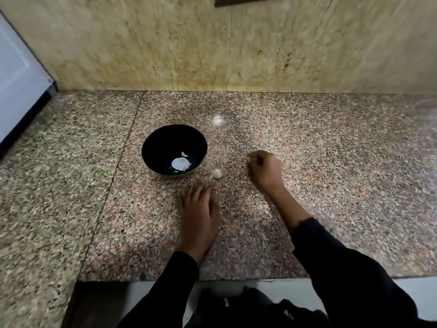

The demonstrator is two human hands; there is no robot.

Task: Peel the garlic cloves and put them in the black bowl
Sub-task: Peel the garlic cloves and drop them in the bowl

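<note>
A black bowl [151, 147] stands on the speckled granite counter [331, 162]. Inside it lies a small pale garlic clove [184, 154] beside a white glare spot. One whitish garlic clove [216, 173] lies on the counter just right of the bowl. My left hand [198, 209] lies flat on the counter, fingers straight, its tips a little below that clove. My right hand [266, 170] is to the right of the clove with fingers curled, and a small pale bit shows at its fingertips; the blur hides what it is.
A beige stone wall [212, 43] rises behind the counter. A white appliance [19, 79] stands at the far left. The counter's front edge [212, 279] runs below my forearms, with dark clothing and floor beneath. A seam crosses the counter left of the bowl.
</note>
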